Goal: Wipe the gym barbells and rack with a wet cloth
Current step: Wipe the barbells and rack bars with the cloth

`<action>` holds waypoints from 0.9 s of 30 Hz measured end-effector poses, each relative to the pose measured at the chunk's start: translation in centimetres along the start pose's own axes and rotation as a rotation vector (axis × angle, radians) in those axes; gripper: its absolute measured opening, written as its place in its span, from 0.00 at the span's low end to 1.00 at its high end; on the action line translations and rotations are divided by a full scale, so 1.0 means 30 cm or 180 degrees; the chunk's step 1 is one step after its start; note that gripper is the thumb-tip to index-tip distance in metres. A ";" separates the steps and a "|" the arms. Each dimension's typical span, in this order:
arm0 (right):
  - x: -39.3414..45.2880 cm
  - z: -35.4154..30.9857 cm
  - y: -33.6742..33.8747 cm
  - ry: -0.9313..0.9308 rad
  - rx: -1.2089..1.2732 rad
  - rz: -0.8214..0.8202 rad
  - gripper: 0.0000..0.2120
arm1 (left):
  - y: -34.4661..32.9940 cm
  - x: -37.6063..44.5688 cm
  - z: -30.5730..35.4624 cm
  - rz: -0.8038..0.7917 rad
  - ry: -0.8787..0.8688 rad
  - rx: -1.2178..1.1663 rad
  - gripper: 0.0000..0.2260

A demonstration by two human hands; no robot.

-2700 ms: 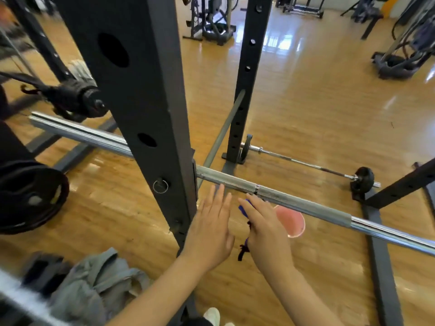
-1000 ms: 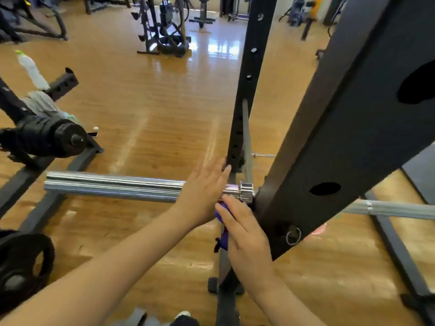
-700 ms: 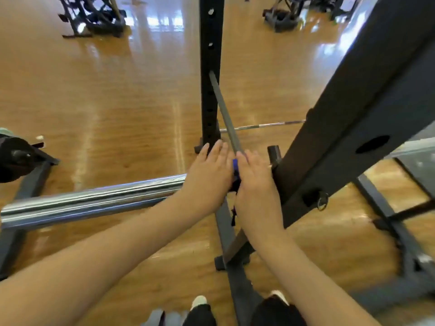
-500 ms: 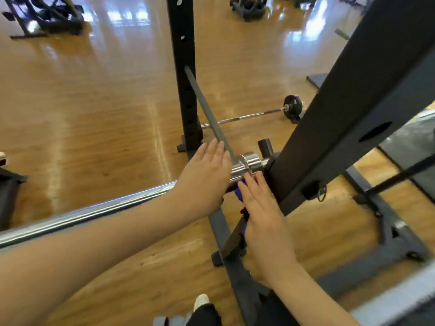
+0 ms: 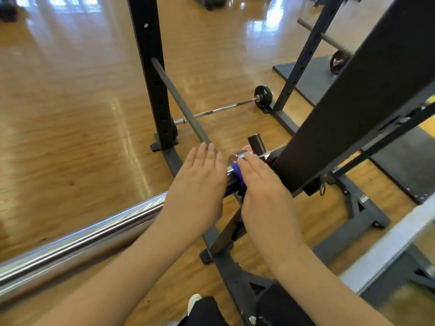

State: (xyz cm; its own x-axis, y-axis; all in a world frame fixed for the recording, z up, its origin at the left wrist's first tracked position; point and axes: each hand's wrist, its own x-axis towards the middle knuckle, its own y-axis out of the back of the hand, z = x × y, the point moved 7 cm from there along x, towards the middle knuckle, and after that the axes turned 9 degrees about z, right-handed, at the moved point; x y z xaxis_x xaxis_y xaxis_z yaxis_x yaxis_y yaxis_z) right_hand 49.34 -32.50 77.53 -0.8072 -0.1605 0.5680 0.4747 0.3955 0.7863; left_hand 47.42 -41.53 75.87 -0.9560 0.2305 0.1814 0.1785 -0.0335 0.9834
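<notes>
Right hand (image 5: pixel 260 191) presses cloth (image 5: pixel 233 177), seemingly, beside black upright (image 5: pixel 353 95).

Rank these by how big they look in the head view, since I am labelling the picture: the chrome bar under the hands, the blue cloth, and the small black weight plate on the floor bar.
1. Chrome bar, largest by far, though nearness to the camera inflates it.
2. Blue cloth and weight plate: the visible patches look alike; the cloth is mostly hidden by the hands and the plate is far off, so no ranking.

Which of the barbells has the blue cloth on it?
The thick chrome barbell under both hands, resting in the rack, has the blue cloth. The thin barbell lies on the floor behind, bare.
</notes>
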 end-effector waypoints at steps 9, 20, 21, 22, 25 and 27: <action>0.087 -0.035 -0.048 0.0160 0.0121 0.0133 0.17 | 0.001 0.001 -0.002 0.0185 0.0002 -0.0153 0.32; 0.078 -0.033 -0.053 -0.0053 0.0340 0.0128 0.13 | -0.003 0.000 -0.004 0.0259 0.0028 -0.0147 0.31; 0.102 -0.036 -0.067 -0.0050 0.0296 0.0120 0.13 | -0.007 -0.002 -0.004 0.0254 0.0023 -0.0129 0.32; 0.114 -0.035 -0.079 -0.0022 0.0265 0.0101 0.14 | -0.009 -0.004 -0.004 0.0241 0.0021 -0.0113 0.33; 0.053 -0.017 -0.066 0.0129 0.0262 0.0184 0.17 | -0.004 -0.003 -0.002 0.0260 0.0036 -0.0099 0.33; -0.032 0.002 -0.034 0.0222 0.0361 0.0399 0.18 | 0.000 -0.003 -0.001 0.0275 0.0036 -0.0090 0.34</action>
State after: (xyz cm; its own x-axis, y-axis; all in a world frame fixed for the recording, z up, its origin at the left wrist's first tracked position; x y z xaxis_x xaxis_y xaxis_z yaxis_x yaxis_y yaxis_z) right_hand 49.62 -32.69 76.17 -0.7160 -0.1642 0.6785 0.5244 0.5152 0.6779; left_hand 47.51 -41.59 75.84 -0.9400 0.2146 0.2654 0.2539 -0.0802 0.9639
